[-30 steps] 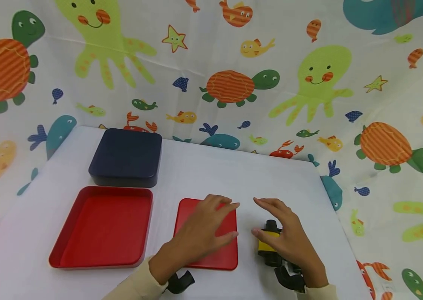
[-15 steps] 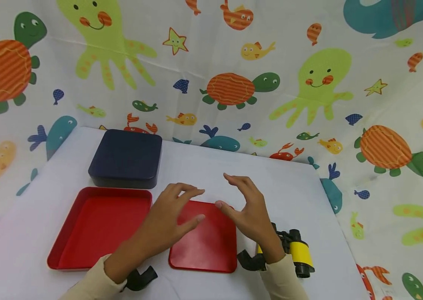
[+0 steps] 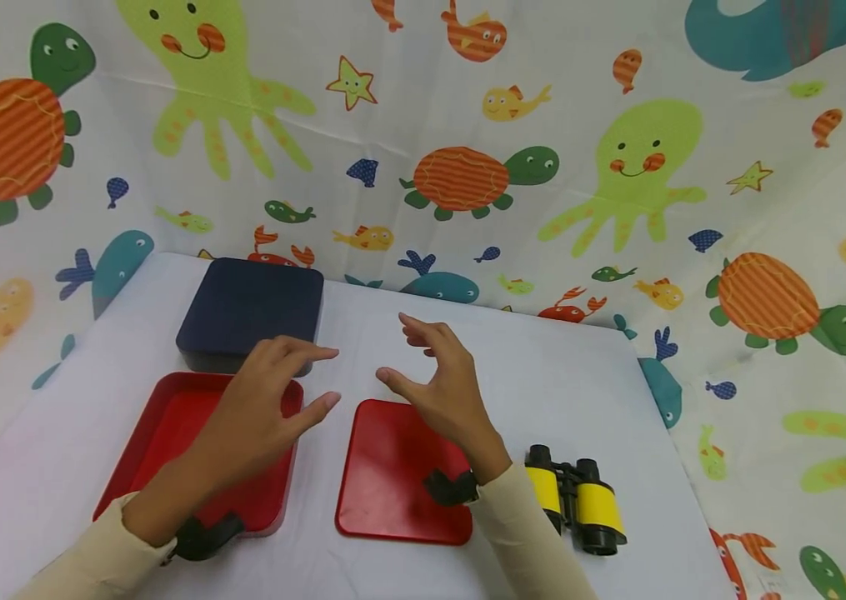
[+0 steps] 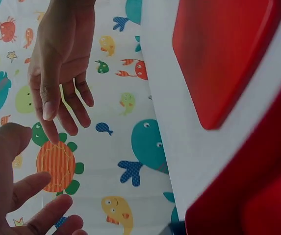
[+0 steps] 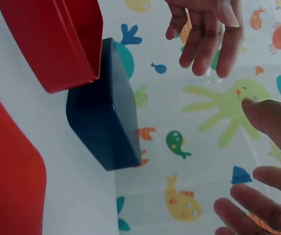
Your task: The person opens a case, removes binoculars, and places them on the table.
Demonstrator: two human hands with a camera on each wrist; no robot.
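Held in the air above the open red tin box (image 3: 280,492), my left hand (image 3: 265,400) has its fingers and thumb spread apart and holds nothing. My right hand (image 3: 441,383) hovers over the far part of the flat red lid (image 3: 400,483), thumb and fingers apart, nothing between them. The two hands face each other across a gap. Behind the red box sits a dark blue box (image 3: 250,304), its near edge overlapped by my left fingers. In the right wrist view, the blue box (image 5: 106,112) shows beyond the red box (image 5: 57,44).
Yellow and black binoculars (image 3: 595,504) lie on the white table (image 3: 543,367), to the right of the lid and close to my right forearm. A curtain (image 3: 392,108) printed with sea animals hangs behind the table.
Both hands have moved left and somewhat farther from me, the right one from over the binoculars to over the lid. The binoculars now show uncovered. The boxes and lid have stayed put.
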